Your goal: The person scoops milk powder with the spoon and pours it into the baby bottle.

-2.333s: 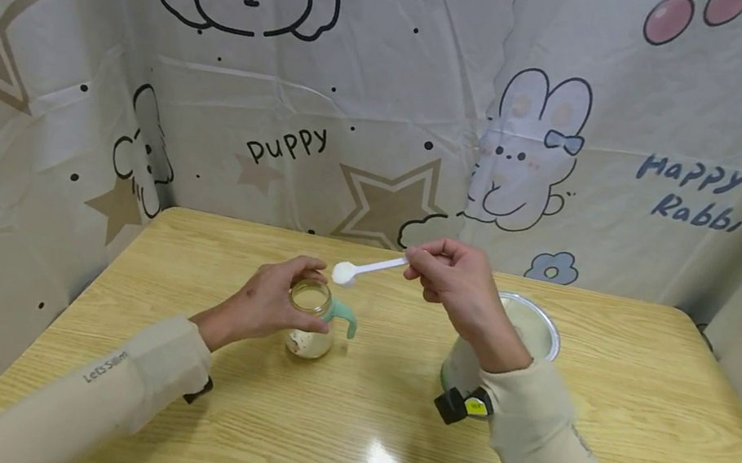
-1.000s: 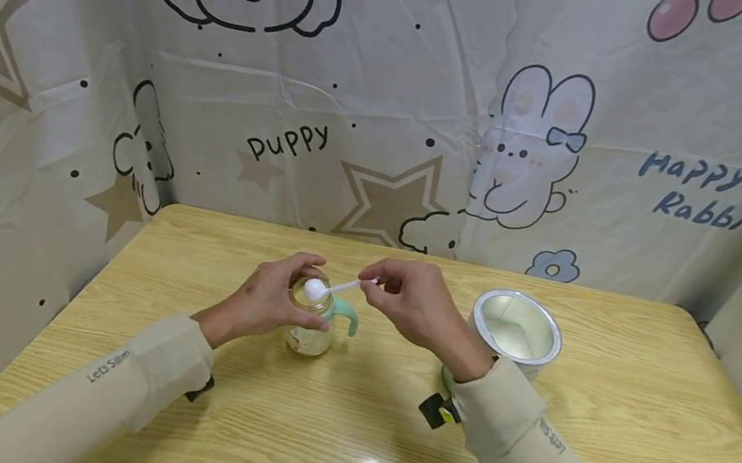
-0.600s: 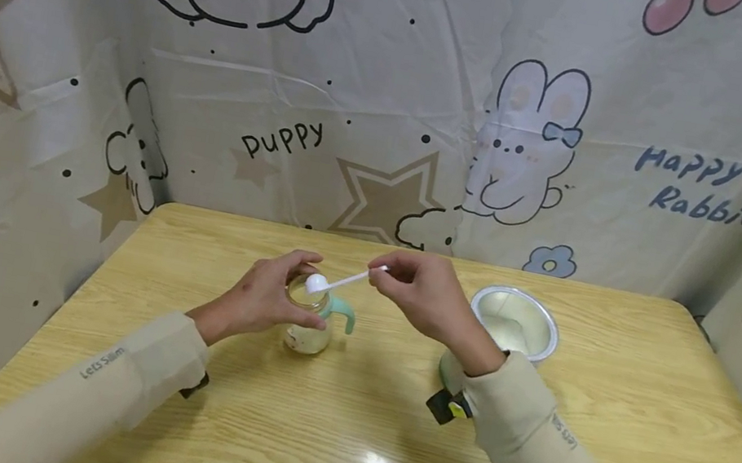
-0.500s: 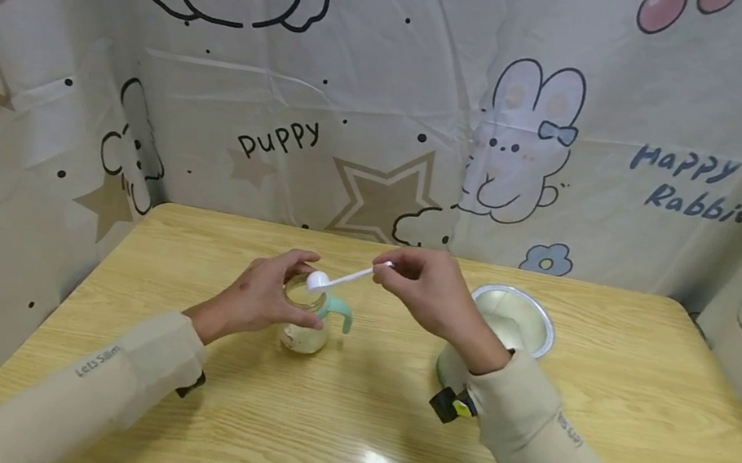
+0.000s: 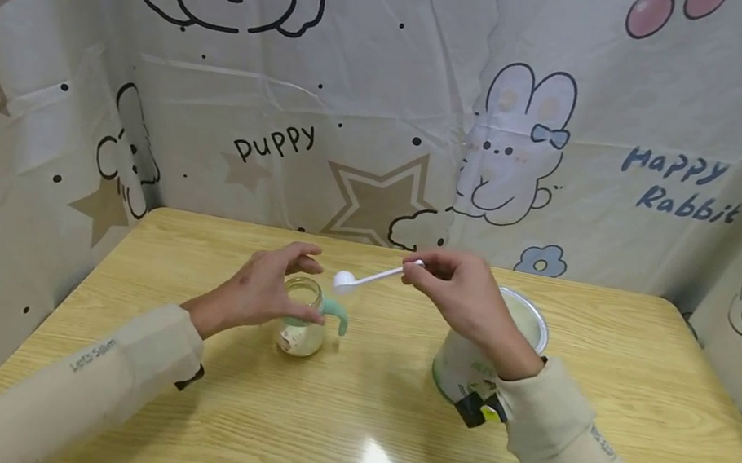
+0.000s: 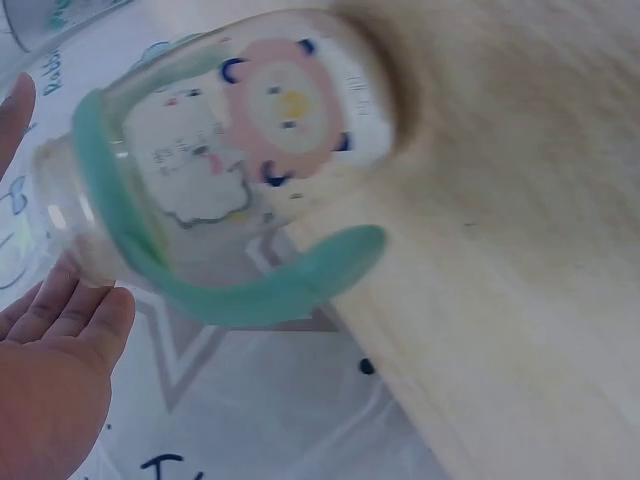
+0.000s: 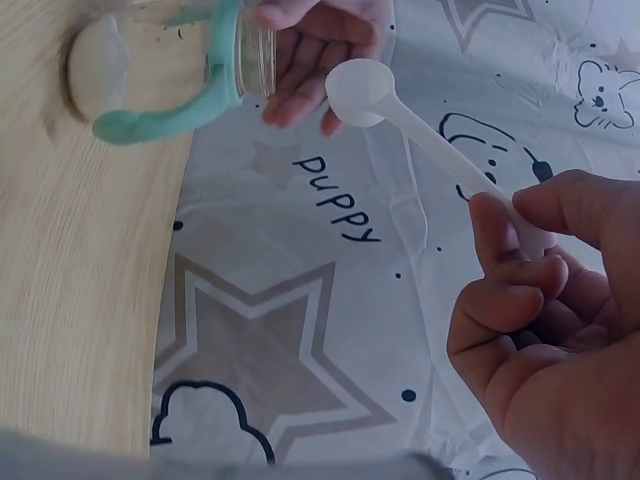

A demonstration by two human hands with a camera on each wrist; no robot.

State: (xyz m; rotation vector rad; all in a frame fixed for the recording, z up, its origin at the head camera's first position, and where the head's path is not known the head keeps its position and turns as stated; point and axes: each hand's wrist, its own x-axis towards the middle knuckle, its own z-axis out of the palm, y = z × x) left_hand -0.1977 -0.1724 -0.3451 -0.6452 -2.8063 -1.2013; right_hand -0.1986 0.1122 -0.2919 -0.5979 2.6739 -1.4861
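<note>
A clear baby bottle (image 5: 302, 338) with a mint-green handle stands upright and uncapped on the table, pale powder in its lower part. Around its neck my left hand (image 5: 266, 283) is spread, thumb and fingers loose; in the left wrist view the fingertips (image 6: 118, 305) lie close by the neck, and contact is hard to tell. My right hand (image 5: 460, 293) pinches the handle end of a white measuring scoop (image 5: 344, 282), held in the air to the right of the bottle's mouth. The scoop's bowl (image 7: 358, 90) is tipped. Behind my right wrist stands an open milk powder tin (image 5: 459, 363), partly hidden.
The wooden table (image 5: 276, 430) reaches back to a printed cloth backdrop (image 5: 396, 87) that also hangs at both sides. Small black devices (image 5: 472, 408) are strapped at both wrists.
The scoop went from level over the table to tipped above the bottle's mouth, then back out to the right. My left fingers have loosened from the bottle's neck. Powder in the bottle looks higher.
</note>
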